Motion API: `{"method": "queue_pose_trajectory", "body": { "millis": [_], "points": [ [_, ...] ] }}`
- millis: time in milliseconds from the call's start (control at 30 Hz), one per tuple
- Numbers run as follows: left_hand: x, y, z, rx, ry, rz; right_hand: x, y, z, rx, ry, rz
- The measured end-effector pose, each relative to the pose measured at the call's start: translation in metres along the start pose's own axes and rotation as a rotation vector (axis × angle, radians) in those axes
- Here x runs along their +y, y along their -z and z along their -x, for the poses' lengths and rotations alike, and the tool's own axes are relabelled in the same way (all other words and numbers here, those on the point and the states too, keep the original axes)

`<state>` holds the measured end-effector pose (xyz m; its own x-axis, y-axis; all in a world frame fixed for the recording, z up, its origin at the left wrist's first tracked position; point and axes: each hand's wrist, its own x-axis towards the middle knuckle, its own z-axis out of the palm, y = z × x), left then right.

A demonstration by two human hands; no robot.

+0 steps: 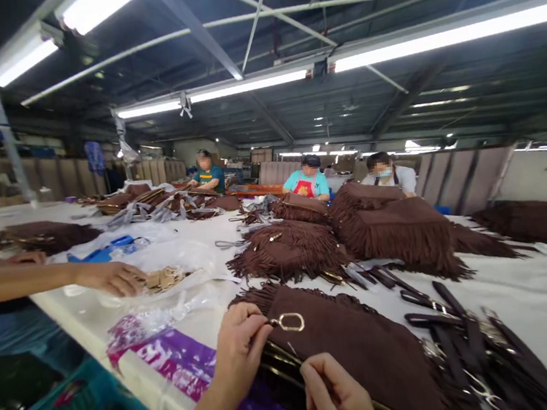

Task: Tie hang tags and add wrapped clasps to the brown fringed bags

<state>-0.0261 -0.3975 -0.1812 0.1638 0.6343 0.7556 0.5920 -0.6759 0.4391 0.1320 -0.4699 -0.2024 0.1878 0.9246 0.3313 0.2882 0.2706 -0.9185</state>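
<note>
Pinching just beside the gold ring point(288, 323), your left hand point(244, 351) has its fingertips closed on the brown fringed bag point(372, 359). The bag lies near you on the white table point(540, 305). Your right hand point(334, 397) is curled shut on the bag's near edge. Keep the suede taut between both grips, I judge, and clear of the dark straps point(471, 353) to the right. A co-worker's hand point(113, 278) reaches in at far left.
</note>
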Motion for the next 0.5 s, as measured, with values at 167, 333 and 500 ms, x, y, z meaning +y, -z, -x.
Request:
{"method": "queue_pose_trajectory", "body": {
  "millis": [167, 333, 500],
  "points": [
    [0.007, -0.011, 0.012, 0.049, -0.039, -0.050, -0.001, -0.016, -0.009, 0.049, -0.025, 0.011],
    [0.013, -0.011, 0.020, 0.042, -0.073, -0.052, 0.005, -0.021, -0.012, 0.073, -0.011, -0.035],
    [0.015, -0.012, 0.021, 0.015, 0.012, -0.018, 0.008, -0.016, -0.007, 0.029, -0.021, -0.019]
  ]
}}
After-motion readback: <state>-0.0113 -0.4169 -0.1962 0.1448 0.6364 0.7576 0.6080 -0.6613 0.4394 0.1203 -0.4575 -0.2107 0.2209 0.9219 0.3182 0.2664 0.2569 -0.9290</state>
